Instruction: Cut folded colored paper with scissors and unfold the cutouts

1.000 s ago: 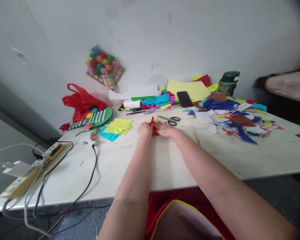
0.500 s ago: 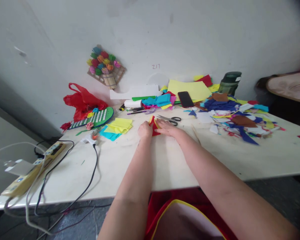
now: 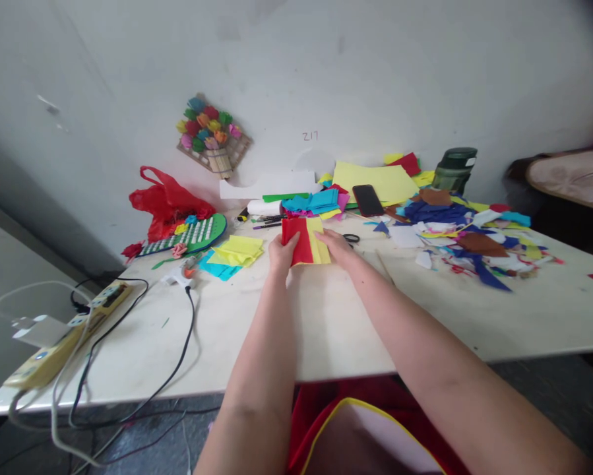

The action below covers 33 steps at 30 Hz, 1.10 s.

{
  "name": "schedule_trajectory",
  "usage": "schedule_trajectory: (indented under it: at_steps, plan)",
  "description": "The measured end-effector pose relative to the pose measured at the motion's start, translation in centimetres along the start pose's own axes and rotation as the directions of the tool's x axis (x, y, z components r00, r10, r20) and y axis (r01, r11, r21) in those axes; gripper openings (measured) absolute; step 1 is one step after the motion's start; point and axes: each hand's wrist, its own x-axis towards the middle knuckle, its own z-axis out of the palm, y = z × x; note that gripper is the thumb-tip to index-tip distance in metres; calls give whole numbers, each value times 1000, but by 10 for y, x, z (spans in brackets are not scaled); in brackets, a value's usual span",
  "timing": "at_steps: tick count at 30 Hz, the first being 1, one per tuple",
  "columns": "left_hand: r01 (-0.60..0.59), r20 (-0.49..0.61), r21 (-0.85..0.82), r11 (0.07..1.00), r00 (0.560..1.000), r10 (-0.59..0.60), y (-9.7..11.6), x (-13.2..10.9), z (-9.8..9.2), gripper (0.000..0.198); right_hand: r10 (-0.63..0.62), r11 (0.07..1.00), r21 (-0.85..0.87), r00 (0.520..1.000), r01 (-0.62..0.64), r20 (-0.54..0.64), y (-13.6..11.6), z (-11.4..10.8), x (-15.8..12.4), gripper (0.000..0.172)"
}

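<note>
- A flat, roughly rectangular red-and-yellow paper piece (image 3: 306, 239) lies between the hands, at twelve o'clock from the body — red on its nine-o'clock part, yellow toward three o'clock, with faint creases in the yellow.
- The left hand (image 3: 280, 252) is curled around the red edge, thumb laid on top; its fingers beneath are hidden.
- The right hand (image 3: 336, 247) is partly curled, gripping the yellow edge with its fingertips — the underside hidden here too.
- From the paper piece, black-handled metal scissors (image 3: 351, 238) lie at three o'clock, partly covered by the right hand; crinkled yellow paper sheets (image 3: 237, 249) lie at nine.
</note>
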Motion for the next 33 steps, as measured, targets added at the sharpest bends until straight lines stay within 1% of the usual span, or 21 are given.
schedule_trajectory:
  at_steps: [1, 2, 3, 5, 7, 9, 12, 15, 17, 20, 23, 27, 30, 33]
  plan:
    - [-1, 34, -123, 992, 999, 5, 2, -1, 1, 41, 0, 998, 69, 1000, -1, 15, -2, -1, -1, 53]
    - [-4, 67, -209, 978, 998, 18, 4, -3, 2, 44, 2, 996, 94, 1000, -5, 26, -4, -2, -3, 58]
    - [-1, 90, -269, 963, 996, 26, 7, -5, 4, 46, 4, 996, 84, 999, -7, 36, -5, -4, -4, 64]
    - [9, 119, -339, 941, 992, 33, 10, -9, 6, 49, 3, 1000, 18, 998, -4, 55, -9, -8, -6, 72]
    - [21, 118, -355, 935, 993, 23, 11, -10, 7, 50, 1, 999, -34, 997, 2, 75, -12, -11, -8, 73]
    - [22, 104, -334, 942, 994, 14, 9, -10, 7, 49, 14, 1000, -14, 996, -13, 93, -14, -12, -8, 70]
    - [10, 70, -247, 969, 998, 8, 5, -8, 6, 45, 58, 981, 176, 992, -78, 117, -15, -9, -7, 65]
    - [-9, 26, -138, 990, 1000, 13, 3, -8, 7, 39, 128, 914, 366, 981, -173, 146, -16, -3, -7, 50]
    - [-28, 6, -65, 998, 1000, 28, 1, -7, 7, 36, 180, 862, 458, 976, -217, 124, -17, 0, -6, 41]
    - [-58, 2, 17, 998, 998, 58, -3, -4, 6, 35, 238, 794, 561, 969, -234, 68, -17, 3, -5, 32]
    - [-99, 9, 69, 993, 995, 98, -11, 0, 5, 37, 257, 768, 601, 966, -221, 27, -16, 5, -4, 27]
    - [-117, 36, 110, 987, 993, 114, -19, 4, 5, 37, 258, 781, 593, 966, -196, -21, -14, 9, -4, 26]
    - [-110, 56, 107, 988, 993, 104, -21, 4, 5, 37, 272, 795, 579, 960, -183, -70, -15, 11, -4, 25]
    - [-63, 62, 78, 995, 996, 59, -17, 2, 6, 41, 273, 796, 583, 956, -164, -103, -16, 12, -3, 24]
